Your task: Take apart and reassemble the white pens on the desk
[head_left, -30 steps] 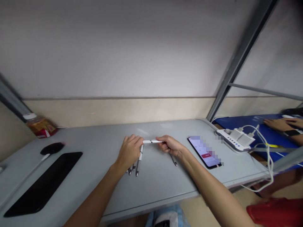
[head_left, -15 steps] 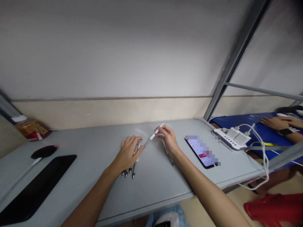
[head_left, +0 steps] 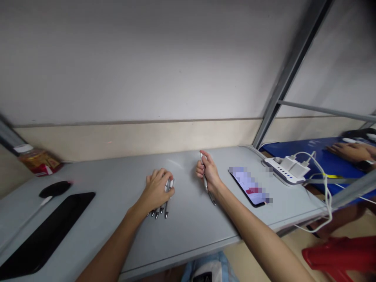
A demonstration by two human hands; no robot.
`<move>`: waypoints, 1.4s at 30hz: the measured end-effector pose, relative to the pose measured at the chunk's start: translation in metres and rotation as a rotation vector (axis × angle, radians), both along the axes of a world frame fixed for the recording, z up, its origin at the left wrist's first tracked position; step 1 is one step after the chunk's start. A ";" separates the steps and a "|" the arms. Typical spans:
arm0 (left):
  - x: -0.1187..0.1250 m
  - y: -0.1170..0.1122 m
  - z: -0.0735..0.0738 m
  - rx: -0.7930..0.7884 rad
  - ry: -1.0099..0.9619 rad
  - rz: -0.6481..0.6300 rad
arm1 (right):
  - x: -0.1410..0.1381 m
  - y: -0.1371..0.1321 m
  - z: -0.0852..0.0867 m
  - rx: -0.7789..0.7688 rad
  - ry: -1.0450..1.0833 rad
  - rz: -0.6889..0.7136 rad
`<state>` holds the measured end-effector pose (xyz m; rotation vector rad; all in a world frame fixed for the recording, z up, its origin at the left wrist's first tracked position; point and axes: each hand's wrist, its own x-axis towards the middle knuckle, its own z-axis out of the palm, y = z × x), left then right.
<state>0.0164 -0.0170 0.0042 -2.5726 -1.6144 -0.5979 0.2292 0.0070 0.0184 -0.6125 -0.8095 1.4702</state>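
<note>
In the head view, my left hand (head_left: 158, 186) rests over several grey-and-white pens (head_left: 157, 214) lying side by side on the desk. Its thumb and fingers close around the rightmost pen (head_left: 167, 203) of that row. Most of the row is covered by the hand; mainly the lower ends show. My right hand (head_left: 210, 172) is wrapped round another grey-and-white pen (head_left: 205, 183), thumb along its upper end, lower tip pointing down toward the desk. Just beneath that wrist, a further pen (head_left: 212, 199) lies partly hidden on the desk.
The grey desk (head_left: 188, 235) meets a wall behind. A phone (head_left: 249, 186) and a white power strip (head_left: 284, 170) with cables are right. A bottle (head_left: 38, 159), black oval object (head_left: 55, 189) and black slab (head_left: 49, 235) are left. Another person's hand (head_left: 348, 150) rests on the blue surface.
My right hand has turned its pen from slanting toward my left hand to nearly upright, in a fuller grip. My left thumb has drawn back from that pen and closed on one in the row.
</note>
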 end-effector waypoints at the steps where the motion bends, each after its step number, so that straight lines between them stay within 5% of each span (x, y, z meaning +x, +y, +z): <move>1: 0.000 0.000 0.000 -0.006 -0.001 0.003 | 0.000 0.000 -0.001 -0.002 -0.005 0.008; 36: 0.002 -0.005 0.002 -0.047 -0.029 -0.019 | 0.000 0.001 0.002 -0.021 -0.048 -0.019; 42: 0.000 -0.004 0.000 -0.038 -0.033 -0.029 | 0.005 0.004 0.000 -0.035 -0.181 -0.017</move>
